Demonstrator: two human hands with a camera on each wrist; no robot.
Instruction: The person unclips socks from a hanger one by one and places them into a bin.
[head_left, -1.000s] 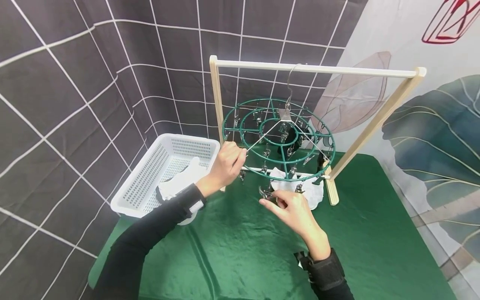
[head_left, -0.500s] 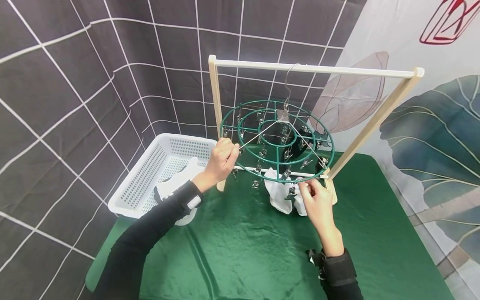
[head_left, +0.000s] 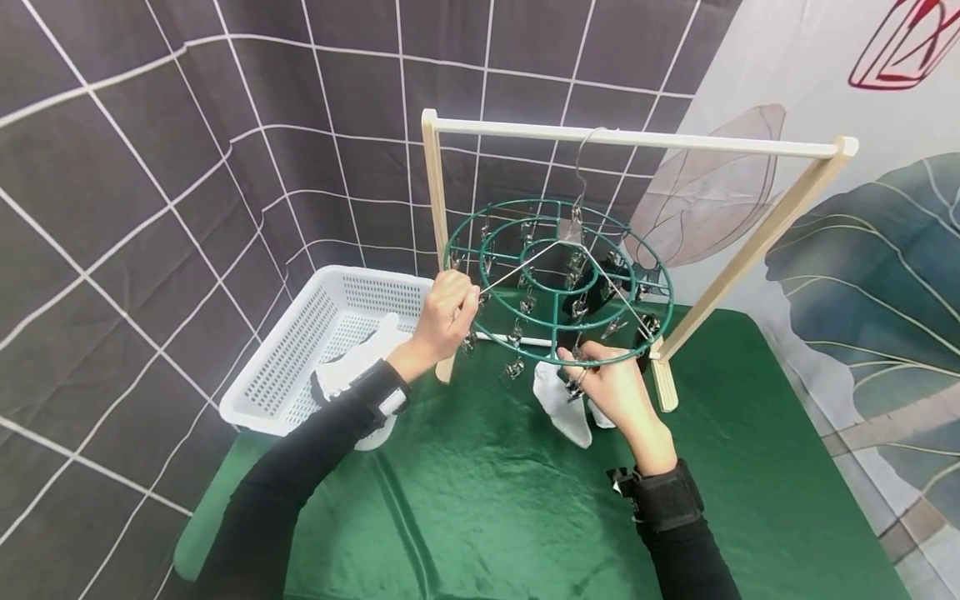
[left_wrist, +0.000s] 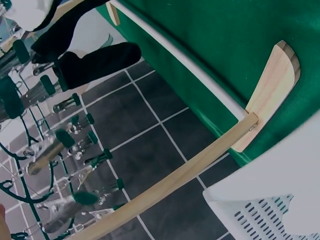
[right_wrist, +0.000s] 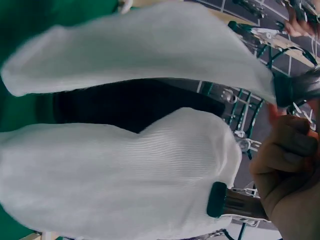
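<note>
A round green clip hanger (head_left: 555,325) hangs by its hook from a rack. My left hand (head_left: 447,315) grips its left rim, fingers curled. At the front rim, my right hand (head_left: 617,392) has its thumb and curled fingers round the green ring, beside the hanging clips. Two white socks dangle there; one white sock (head_left: 558,402) shows left of the right hand, the other mostly behind it. In the right wrist view, a clip (right_wrist: 240,204) bites the lower white sock (right_wrist: 120,170), and the upper white sock (right_wrist: 135,55) hangs from another clip. Black socks (left_wrist: 92,65) hang farther round.
A white perforated basket (head_left: 262,392) stands at the left with white socks (head_left: 367,354) inside. The rack's top bar (head_left: 637,137) and wooden legs (head_left: 757,250) frame the hanger. Green cloth (head_left: 480,508) covers the table; a gridded curtain (head_left: 337,92) hangs behind.
My right hand has left a loose clip, moved right to the rim, then come slightly back left. The hanger has turned a little, and the white socks have swung with it. The left hand keeps its grip.
</note>
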